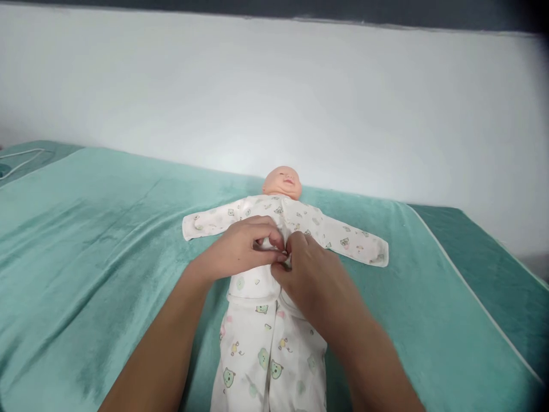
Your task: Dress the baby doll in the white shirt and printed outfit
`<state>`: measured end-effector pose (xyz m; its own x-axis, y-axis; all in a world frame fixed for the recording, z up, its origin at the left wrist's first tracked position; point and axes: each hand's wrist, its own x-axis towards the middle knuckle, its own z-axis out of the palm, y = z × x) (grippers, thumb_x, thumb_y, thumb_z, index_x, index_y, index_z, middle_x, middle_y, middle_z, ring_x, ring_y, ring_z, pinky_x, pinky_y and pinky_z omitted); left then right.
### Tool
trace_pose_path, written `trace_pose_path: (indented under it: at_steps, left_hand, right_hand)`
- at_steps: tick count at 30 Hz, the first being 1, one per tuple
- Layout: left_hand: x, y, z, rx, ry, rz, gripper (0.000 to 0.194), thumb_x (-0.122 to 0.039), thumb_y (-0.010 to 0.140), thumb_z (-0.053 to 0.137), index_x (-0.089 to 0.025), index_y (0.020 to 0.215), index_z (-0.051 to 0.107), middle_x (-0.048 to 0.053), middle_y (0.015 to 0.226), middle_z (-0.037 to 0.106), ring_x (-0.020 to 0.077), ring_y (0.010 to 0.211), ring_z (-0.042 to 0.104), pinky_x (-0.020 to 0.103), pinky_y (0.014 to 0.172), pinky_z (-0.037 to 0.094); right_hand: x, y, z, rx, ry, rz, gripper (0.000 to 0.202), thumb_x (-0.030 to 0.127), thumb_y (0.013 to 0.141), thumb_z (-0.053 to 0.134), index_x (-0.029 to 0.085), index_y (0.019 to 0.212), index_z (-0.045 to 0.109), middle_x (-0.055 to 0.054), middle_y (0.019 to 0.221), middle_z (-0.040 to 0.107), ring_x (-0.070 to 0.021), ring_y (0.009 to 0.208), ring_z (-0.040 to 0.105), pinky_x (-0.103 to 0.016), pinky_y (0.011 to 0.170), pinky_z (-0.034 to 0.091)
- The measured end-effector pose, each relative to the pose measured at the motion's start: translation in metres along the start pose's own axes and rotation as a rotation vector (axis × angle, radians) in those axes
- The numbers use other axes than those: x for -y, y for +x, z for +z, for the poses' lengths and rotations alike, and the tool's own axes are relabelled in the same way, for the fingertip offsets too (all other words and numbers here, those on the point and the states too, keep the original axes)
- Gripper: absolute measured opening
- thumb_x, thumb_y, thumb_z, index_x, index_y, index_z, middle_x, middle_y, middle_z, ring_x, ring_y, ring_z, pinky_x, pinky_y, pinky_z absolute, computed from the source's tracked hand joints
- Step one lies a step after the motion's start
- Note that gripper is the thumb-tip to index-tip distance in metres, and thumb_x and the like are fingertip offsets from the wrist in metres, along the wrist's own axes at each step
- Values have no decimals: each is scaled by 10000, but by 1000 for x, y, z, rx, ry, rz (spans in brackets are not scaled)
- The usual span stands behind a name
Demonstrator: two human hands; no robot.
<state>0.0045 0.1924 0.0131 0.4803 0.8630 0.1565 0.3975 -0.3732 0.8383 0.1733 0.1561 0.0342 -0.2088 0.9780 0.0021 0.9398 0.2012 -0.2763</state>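
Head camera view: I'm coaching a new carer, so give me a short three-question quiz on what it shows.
1. True or false: the plastic baby doll lies face up on the teal towel.
2. Where do the left hand and right hand meet? A) the doll's head B) the front of the white printed cotton top C) the matching printed trousers
3. Fill in: the top's sleeves are spread ____ to either side.

Key: 1 true. 2 B; both hands pinch the fabric at the chest. 3 out, nearly straight.
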Motion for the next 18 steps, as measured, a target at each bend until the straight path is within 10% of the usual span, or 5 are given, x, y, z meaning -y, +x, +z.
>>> trace_pose_path:
  at_steps: [10,18]
  left_hand:
    - [2,0,-4,13,-100,-25,79,-276,833,642,-218,781,657,8,876,611,129,737,504,266,663,430]
    - [0,-1,-6,-5,-213,-123,158,-352,825,660,-200,781,662,10,782,601,112,646,450,247,564,384]
  right_hand:
    - [-8,1,-7,-5,98,-52,192,140,822,486,220,681,384,-9,704,541,-126,566,419,-281,523,247]
    - [-48,17,-19,271,846,-65,90,247,842,524,209,764,550,30,679,518,-119,623,506,-254,566,399]
